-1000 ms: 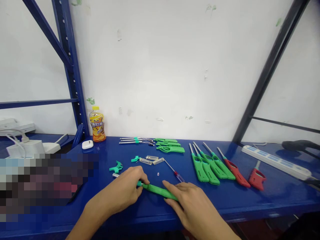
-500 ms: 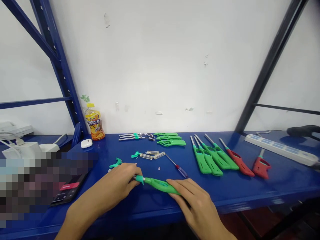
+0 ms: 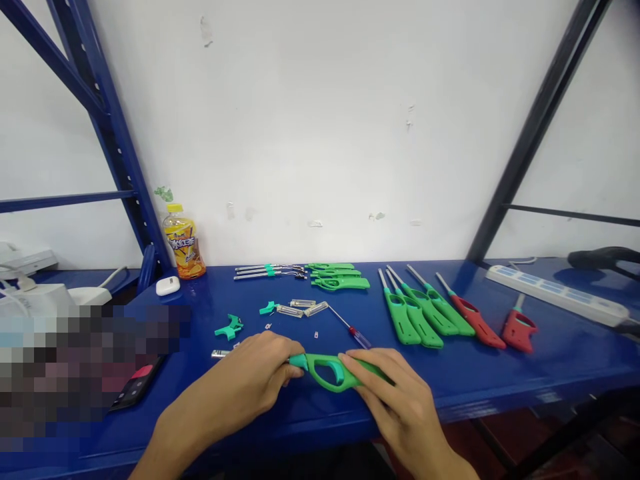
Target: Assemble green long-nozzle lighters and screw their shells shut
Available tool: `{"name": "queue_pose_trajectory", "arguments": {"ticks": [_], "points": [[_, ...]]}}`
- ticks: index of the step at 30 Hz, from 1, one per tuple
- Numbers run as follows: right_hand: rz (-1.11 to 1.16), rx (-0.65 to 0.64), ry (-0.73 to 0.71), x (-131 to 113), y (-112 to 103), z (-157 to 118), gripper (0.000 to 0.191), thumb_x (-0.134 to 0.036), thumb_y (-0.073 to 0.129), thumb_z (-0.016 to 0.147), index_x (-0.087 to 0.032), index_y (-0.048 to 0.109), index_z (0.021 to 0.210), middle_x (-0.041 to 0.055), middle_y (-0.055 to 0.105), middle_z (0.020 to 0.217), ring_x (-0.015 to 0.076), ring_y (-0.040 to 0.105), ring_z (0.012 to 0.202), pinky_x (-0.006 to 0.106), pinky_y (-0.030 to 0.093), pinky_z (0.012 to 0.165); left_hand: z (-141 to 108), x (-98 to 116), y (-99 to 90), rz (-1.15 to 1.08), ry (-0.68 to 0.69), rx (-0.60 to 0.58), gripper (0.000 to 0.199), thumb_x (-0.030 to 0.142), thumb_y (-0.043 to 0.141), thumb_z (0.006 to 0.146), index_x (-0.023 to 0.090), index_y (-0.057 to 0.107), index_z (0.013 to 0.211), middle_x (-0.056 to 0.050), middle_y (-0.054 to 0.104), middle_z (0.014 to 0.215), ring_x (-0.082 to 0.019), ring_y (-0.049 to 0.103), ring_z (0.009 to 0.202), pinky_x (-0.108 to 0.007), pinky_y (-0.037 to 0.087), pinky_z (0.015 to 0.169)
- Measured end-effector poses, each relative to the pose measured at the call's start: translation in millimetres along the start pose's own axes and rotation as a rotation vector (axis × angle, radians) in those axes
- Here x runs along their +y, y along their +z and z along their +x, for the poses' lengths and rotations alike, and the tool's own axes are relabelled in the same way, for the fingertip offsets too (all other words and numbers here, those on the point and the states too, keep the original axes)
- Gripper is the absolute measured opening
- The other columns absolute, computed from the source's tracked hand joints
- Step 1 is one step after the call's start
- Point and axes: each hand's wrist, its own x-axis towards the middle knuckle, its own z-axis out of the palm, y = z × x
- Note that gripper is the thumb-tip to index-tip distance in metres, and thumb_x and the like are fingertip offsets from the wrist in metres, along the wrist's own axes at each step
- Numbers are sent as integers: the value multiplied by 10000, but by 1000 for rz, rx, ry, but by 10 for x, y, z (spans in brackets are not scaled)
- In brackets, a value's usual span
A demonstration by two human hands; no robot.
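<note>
A green lighter (image 3: 320,383) is held level above the front of the blue table, its open trigger loop facing me. My left hand (image 3: 270,367) is closed on its teal collar and the metal tube, part of which sticks out past the fingers. Around the green handle's right end my right hand (image 3: 395,387) is wrapped. Beyond the hands lie clear fuel tanks (image 3: 290,311), a teal trigger piece (image 3: 230,327) and a screwdriver (image 3: 359,338). Several finished-looking green lighters (image 3: 403,320) rest at the right.
Metal rods (image 3: 270,271) and green casings (image 3: 341,284) lie near the wall. Two red lighters (image 3: 520,330) and a white power strip (image 3: 555,293) are at the right. On the left are a drink bottle (image 3: 184,245), a white case (image 3: 167,286) and a phone (image 3: 135,393).
Both hands and the held lighter have shifted right. The lighter has turned so that its trigger loop faces the camera. The view has shifted slightly.
</note>
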Motion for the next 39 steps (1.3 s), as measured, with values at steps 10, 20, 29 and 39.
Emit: {"name": "queue_pose_trajectory", "arguments": {"ticks": [10,20,29,39], "points": [[27,-67,-112,8,-47,-10,512,14,591,982,-220,635,1434,112,726,1186,224,648,1062,377,577,859,22,-26,-40,-107,-17,-115,228,246,556,945,215,747,825,-34,743,786,-201,685,733,-266,473,670],[-11,2,-186,7,-21,-9,524,40,572,963,-222,672,1405,116,762,1141,225,694,1007,367,592,824,114,-77,-49,-381,-27,-325,243,268,589,925,178,662,711,-14,701,664,-147,674,581,-207,471,559],[112,-206,239,-14,-178,21,446,-383,704,991,-348,642,1431,37,779,1201,239,755,1060,337,628,908,-26,-49,-150,-130,-5,-47,150,318,694,912,280,828,967,28,751,812,-199,631,781,-278,412,688],[113,-136,371,122,-232,14,282,-447,592,1043,-336,808,1187,29,830,1082,278,768,1066,332,638,854,106,122,-65,-99,67,-8,296,206,658,912,215,643,617,74,341,579,-134,248,597,-304,211,583]]}}
